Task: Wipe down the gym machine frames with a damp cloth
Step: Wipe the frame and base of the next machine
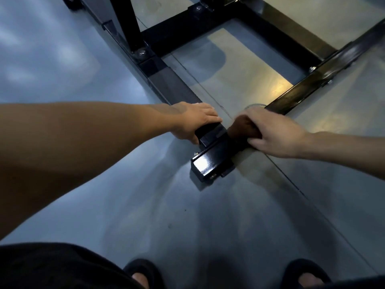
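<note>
A black steel machine frame [173, 84] lies low on the floor, with two base rails meeting at a corner near the middle. My left hand [193, 119] rests on the end of the left rail, fingers over its top and thumb down its side. My right hand [275, 132] grips a dark brown cloth [242, 128] and presses it onto the cross rail [308, 84] just right of the corner. The cloth is mostly hidden under my fingers. The glossy end cap [208, 163] of the cross rail sticks out toward me.
The grey glossy floor [145, 205] spreads all around, with a thin seam running diagonally. More black frame bars and an upright post [129, 24] stand farther back. My two feet in dark sandals [139, 274] show at the bottom edge.
</note>
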Demonstrator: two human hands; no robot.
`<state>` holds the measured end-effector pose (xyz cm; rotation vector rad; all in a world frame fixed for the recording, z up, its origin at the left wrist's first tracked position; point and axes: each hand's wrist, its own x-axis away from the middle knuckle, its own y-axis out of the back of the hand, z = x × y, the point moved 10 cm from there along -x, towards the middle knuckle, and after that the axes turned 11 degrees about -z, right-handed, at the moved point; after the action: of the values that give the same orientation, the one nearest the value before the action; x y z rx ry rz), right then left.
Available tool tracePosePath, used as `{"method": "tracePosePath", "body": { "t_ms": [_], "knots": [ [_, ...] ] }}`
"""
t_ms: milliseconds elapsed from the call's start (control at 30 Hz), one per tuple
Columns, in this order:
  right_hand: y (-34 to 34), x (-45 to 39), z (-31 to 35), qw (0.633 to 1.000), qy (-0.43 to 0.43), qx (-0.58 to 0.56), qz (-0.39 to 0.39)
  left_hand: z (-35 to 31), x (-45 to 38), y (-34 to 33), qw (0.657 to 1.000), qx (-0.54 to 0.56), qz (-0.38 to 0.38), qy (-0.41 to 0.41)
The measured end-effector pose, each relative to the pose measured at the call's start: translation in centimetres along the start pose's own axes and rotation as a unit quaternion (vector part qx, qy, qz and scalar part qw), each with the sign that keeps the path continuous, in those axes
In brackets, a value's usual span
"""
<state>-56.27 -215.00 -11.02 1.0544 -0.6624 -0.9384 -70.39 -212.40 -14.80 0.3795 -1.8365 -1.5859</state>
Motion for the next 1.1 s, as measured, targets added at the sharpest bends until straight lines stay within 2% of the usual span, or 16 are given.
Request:
{"method": "tracePosePath", "body": {
  "t_ms": [133, 267, 400, 467, 500, 567, 600, 633, 700, 767, 800, 867, 1000, 1067, 1100],
  "knots": [
    [0.6, 0.3, -3.0, 0.993, -0.108, -0.044, -0.022, 0.0, 0.0, 0.0, 1.0, -0.006, 0.0, -0.003],
    [0.4, 1.0, -2.4, 0.988, -0.114, -0.102, -0.005, -0.2, -0.1, 0.0, 1.0, -0.014, 0.007, -0.007],
    [0.4, 1.7, -1.3, 0.983, -0.133, -0.091, -0.084, -0.1, -0.1, -0.1, 1.0, -0.006, 0.001, -0.009],
    [-0.6, 2.3, 0.9, 0.985, -0.108, -0.074, -0.109, -0.2, -0.2, -0.1, 1.0, -0.005, -0.004, -0.01],
    [-1.3, 2.8, 2.4, 0.99, -0.073, -0.076, -0.098, -0.2, -0.2, -0.2, 1.0, -0.007, -0.006, -0.011],
    [-2.6, 4.2, 4.2, 0.998, 0.004, -0.052, -0.04, -0.1, -0.3, -0.2, 1.0, -0.008, -0.005, -0.01],
    [-2.6, 4.7, 3.8, 0.999, 0.016, -0.03, -0.015, -0.1, -0.2, -0.2, 1.0, -0.005, -0.003, -0.009],
    [-2.1, 4.8, 2.3, 1.0, -0.001, -0.014, -0.018, -0.2, -0.2, -0.2, 1.0, -0.002, -0.002, -0.009],
    [0.5, 3.8, -2.8, 0.989, -0.115, -0.004, -0.087, -0.2, 0.0, -0.1, 1.0, -0.003, 0.0, -0.008],
    [3.1, 2.5, -7.3, 0.958, -0.245, 0.015, -0.148, -0.3, 0.1, 0.1, 1.0, -0.005, -0.003, -0.011],
    [3.7, 1.9, -7.9, 0.949, -0.272, 0.026, -0.158, -0.4, 0.1, 0.2, 1.0, -0.005, -0.006, -0.012],
    [2.8, 1.0, -5.7, 0.955, -0.253, 0.017, -0.152, -0.4, 0.1, 0.3, 1.0, -0.007, -0.006, -0.009],
    [-1.5, 2.3, 3.3, 0.992, -0.069, -0.044, -0.094, -0.4, 0.0, 0.4, 1.0, -0.011, -0.011, -0.011],
    [-1.9, 2.8, 3.2, 0.997, -0.021, -0.021, -0.069, -0.5, 0.0, 0.5, 1.0, -0.008, -0.005, -0.004],
    [-1.1, 2.6, 1.3, 0.996, -0.041, -0.01, -0.085, -0.5, 0.0, 0.4, 1.0, -0.007, -0.002, -0.002]
  ]
}}
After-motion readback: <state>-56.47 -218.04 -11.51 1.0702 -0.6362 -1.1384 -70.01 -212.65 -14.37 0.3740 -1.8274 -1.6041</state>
